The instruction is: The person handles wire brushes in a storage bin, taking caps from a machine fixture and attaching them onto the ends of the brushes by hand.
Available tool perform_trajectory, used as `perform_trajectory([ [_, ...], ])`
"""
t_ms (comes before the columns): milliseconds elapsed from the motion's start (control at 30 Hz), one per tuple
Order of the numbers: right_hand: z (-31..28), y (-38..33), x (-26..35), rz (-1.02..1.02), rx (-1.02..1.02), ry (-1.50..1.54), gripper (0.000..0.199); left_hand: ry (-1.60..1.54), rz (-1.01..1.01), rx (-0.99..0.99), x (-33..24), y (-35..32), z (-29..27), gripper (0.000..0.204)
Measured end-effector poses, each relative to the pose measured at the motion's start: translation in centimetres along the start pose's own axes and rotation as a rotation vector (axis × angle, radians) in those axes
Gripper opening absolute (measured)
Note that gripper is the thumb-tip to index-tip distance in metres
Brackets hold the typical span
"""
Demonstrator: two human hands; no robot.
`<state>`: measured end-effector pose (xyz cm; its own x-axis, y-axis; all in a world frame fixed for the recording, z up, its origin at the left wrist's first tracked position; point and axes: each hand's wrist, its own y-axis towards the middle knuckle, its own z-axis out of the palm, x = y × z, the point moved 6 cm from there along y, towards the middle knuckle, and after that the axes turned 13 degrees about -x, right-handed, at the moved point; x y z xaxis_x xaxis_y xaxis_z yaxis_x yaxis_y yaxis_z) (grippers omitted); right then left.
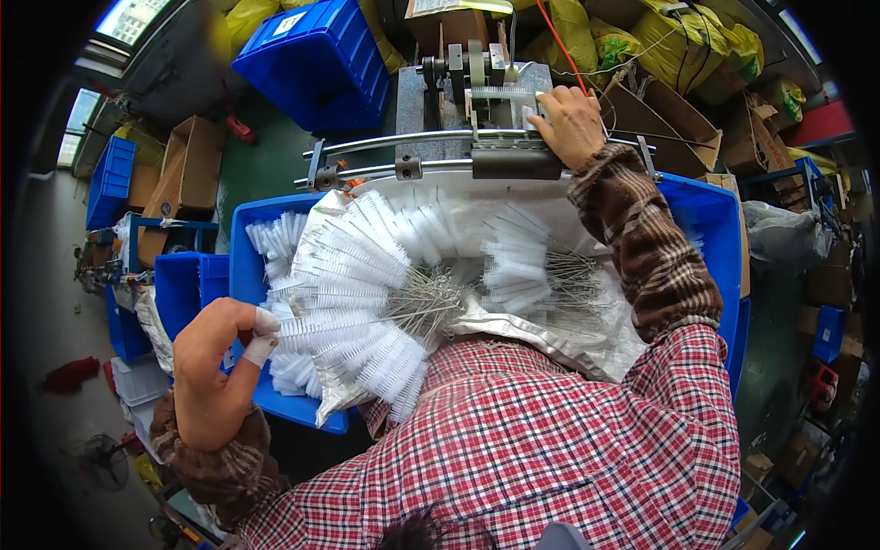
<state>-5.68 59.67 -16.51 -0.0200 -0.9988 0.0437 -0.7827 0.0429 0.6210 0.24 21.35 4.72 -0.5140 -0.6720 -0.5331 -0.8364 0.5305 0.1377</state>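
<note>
At the left, my left hand is closed in a pinch, with white wrapping on the thumb and a fingertip. Between them is the bristle tip of a white twisted-wire brush. Many similar brushes fan out across my lap on a white sack, their wire stems gathered toward the middle. My right hand is at the bench machine, fingers bent at its right side. Just left of those fingertips, another brush lies crosswise in the machine. What the right fingers grip is hidden.
Two metal rods with a dark roller run across in front of the machine. A large blue tub surrounds the brushes. Another blue crate stands at the far left; cardboard boxes and yellow sacks crowd the far right.
</note>
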Motion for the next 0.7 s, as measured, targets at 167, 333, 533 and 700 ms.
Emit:
perform_trajectory([
  [167, 0.5, -0.2, -5.5, 0.046, -0.045, 0.111, 0.013, -0.133, 0.109, 0.125, -0.9, 3.4, 4.4, 0.016],
  [333, -3.6, -0.9, -7.3, 0.078, 0.264, 0.307, 0.013, -0.286, 0.102, 0.274, -1.2, 6.5, 8.1, 0.02],
  [533, -11.0, -0.5, 5.8, 0.27, 0.431, 1.316, 0.022, -0.352, 0.108, 0.208, -2.6, 9.9, 12.5, 0.013],
  [700, -9.9, 0.9, 10.7, 0.016, 0.24, 1.151, 0.018, -0.428, 0.03, 0.065, -2.2, 10.4, 12.1, 0.018],
])
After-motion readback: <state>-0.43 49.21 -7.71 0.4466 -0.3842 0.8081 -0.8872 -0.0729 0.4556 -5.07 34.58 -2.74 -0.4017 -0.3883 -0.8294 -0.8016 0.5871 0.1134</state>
